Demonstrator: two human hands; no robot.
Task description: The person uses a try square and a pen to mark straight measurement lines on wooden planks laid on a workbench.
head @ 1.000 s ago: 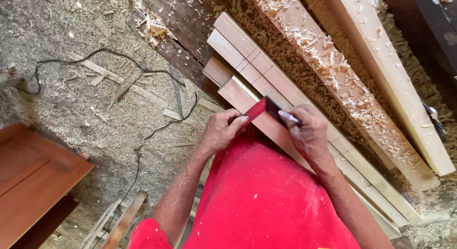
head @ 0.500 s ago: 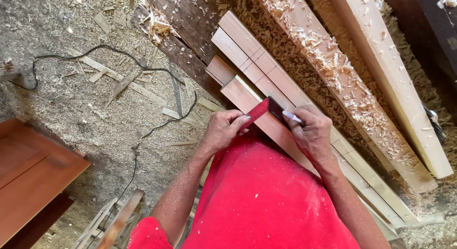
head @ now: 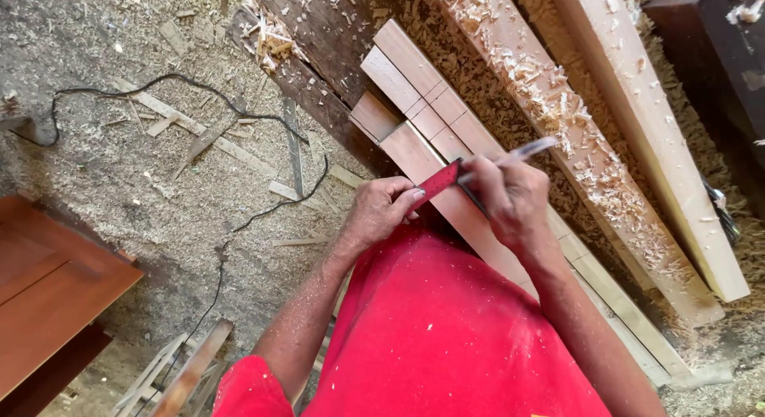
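Note:
My left hand (head: 381,212) grips the red stock of a try square (head: 437,181) pressed against the edge of a reddish wooden strip (head: 414,155). My right hand (head: 510,200) holds a pen (head: 519,151) that points up and to the right, its tip near the square's blade, which my fingers mostly hide. Several planed wooden strips (head: 421,88) lie side by side on the bench, with pencil lines across them.
Long pale boards (head: 637,98) covered in wood shavings lie to the right. A black cable (head: 231,234) snakes over the sawdust floor among offcuts. A brown wooden panel (head: 48,293) stands at the lower left. My red shirt fills the bottom.
My right hand has shifted up along the strip and turned the pen so its end now sticks out to the upper right. My left hand stays on the square.

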